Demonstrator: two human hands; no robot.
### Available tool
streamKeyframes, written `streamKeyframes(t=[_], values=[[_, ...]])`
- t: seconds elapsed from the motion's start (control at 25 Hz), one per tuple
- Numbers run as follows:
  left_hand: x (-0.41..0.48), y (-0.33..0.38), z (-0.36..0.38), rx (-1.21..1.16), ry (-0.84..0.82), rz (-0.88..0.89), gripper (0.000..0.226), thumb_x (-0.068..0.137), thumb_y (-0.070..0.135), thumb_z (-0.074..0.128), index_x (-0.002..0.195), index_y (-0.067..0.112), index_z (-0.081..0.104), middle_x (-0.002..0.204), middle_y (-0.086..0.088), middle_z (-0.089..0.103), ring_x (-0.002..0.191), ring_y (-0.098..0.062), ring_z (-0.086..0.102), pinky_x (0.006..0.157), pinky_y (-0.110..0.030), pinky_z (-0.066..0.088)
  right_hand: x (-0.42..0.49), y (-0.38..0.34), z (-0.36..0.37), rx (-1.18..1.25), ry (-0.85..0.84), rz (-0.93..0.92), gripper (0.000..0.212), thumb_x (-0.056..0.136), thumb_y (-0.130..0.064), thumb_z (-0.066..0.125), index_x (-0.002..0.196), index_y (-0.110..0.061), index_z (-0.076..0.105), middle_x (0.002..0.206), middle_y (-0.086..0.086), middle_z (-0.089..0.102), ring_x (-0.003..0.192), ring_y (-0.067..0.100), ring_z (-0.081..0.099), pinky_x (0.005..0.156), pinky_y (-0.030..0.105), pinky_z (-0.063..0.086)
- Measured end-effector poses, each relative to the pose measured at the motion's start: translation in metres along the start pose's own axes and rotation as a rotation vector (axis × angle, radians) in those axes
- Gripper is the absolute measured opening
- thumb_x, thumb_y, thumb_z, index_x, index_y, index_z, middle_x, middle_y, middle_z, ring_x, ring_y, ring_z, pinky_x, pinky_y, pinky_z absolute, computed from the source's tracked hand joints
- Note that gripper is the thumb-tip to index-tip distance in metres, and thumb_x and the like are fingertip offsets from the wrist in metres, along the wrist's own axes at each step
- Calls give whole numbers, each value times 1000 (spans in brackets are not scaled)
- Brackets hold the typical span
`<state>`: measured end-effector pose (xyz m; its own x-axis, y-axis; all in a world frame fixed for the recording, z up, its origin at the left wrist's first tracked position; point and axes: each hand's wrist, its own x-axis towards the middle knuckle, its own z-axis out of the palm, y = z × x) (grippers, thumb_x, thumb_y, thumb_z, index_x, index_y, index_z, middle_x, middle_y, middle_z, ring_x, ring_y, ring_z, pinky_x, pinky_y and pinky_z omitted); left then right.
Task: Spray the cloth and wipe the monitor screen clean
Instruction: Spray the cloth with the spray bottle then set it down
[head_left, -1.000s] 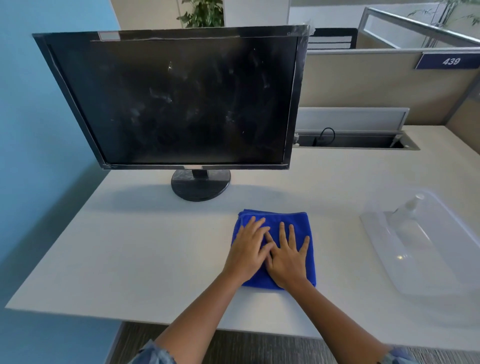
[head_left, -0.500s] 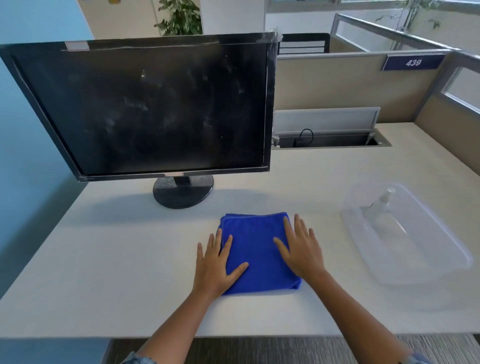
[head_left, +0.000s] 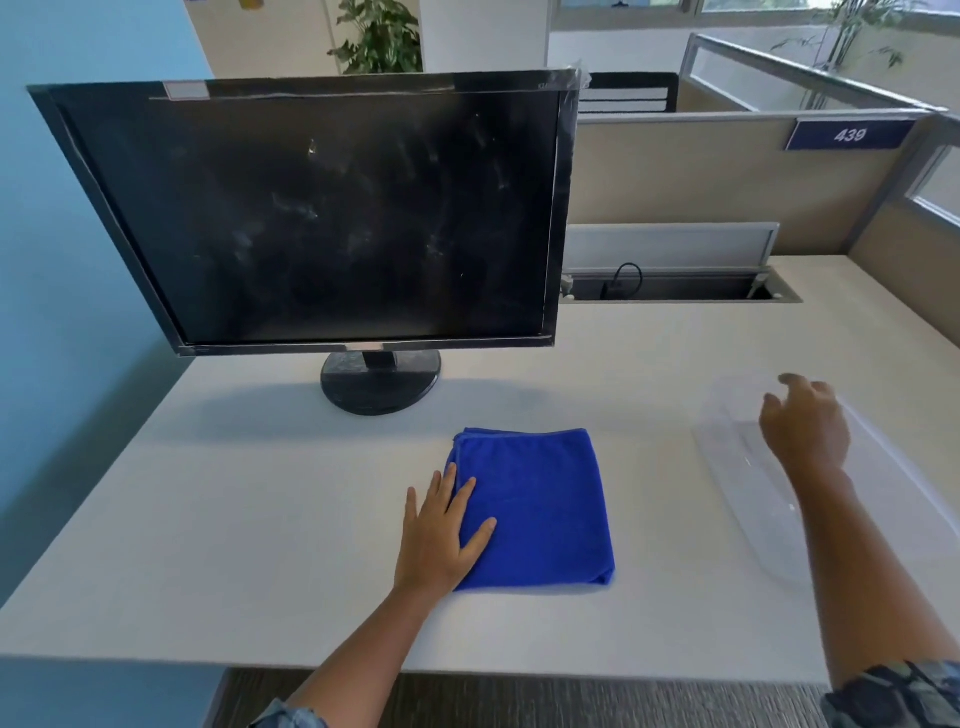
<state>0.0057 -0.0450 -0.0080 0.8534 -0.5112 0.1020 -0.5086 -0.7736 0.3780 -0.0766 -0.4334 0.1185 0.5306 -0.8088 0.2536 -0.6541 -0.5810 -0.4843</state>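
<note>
A folded blue cloth (head_left: 540, 509) lies flat on the white desk (head_left: 260, 545) in front of me. My left hand (head_left: 441, 530) rests flat on the cloth's left edge, fingers spread. The black monitor (head_left: 322, 218) stands at the back left on a round base, and its dark screen is smeared with pale smudges. To the right, my right hand (head_left: 805, 426) hovers over a clear plastic tray (head_left: 753, 499) with its fingers loosely curled and nothing in them. This hand hides the spray bottle that lay in the tray.
Behind the desk runs an open cable trough (head_left: 675, 286) with a plug in it. Beige partition walls (head_left: 701, 176) stand at the back and right. A blue wall (head_left: 78, 260) closes the left side. The desk's front edge is close to my body.
My right hand has left the cloth and moved right, over the clear tray. My left hand stays on the cloth's left edge. The camera has tilted slightly.
</note>
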Motion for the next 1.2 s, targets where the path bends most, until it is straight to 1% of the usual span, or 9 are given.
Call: streamKeyframes(t=[0.16,0.32,0.4,0.48,0.64,0.72,0.8,0.96,1.2], values=[[-1,0,-1,-14,22,6,65,91,61,32,145,24,32,157,-2,22,144,-22,19,116,-42,-1,-5,-1,-13,110,124,-32,26,86,2,53,109,1,65,107,33,61,95,46,58,86,45,46],[-1,0,-1,-37,62,20,65,90,60,34,142,22,39,154,-3,29,142,-25,25,115,-43,1,-15,-43,-50,295,340,-286,24,87,-15,59,110,-8,64,93,19,68,78,31,63,75,31,49],[-2,0,-1,-57,87,34,64,90,58,37,141,20,41,153,-4,30,142,-25,26,115,-45,3,-34,-73,-60,441,323,-438,26,85,-19,67,110,-13,64,85,6,64,65,15,59,68,7,47],[-3,2,-2,-86,128,53,63,90,57,40,140,19,41,153,-3,31,142,-24,26,115,-46,4,-59,-101,-52,560,182,-490,29,80,-20,75,107,-14,67,82,-1,62,62,1,59,63,0,44],[1,9,-12,-230,215,132,68,88,64,40,140,20,40,151,4,34,141,-12,25,118,-42,7,-111,-132,-2,765,-221,-341,24,70,-21,83,91,-12,75,71,-8,70,62,-11,63,60,3,46],[6,21,-19,-405,184,195,67,86,65,46,141,28,35,145,17,39,134,0,35,114,-26,24,-132,-139,23,903,-461,-178,22,68,-23,84,86,-15,75,67,-7,73,68,2,70,66,16,54],[9,34,-22,-555,92,181,64,84,64,53,138,34,36,132,30,46,118,5,49,95,-13,43,-148,-140,45,997,-623,-56,17,68,-25,84,81,-19,76,73,-1,75,75,14,73,68,26,59],[9,37,-9,-617,86,71,38,86,60,50,114,34,50,92,15,64,75,-5,61,62,-28,54,-173,-135,75,973,-689,112,20,71,-36,81,78,-18,77,78,1,75,79,17,72,75,34,60],[12,32,-5,-671,36,39,20,89,58,46,107,50,44,89,20,62,74,-4,61,61,-18,50,-168,-140,85,967,-683,146,20,75,-34,77,79,-14,76,78,2,75,80,16,71,82,40,58]])
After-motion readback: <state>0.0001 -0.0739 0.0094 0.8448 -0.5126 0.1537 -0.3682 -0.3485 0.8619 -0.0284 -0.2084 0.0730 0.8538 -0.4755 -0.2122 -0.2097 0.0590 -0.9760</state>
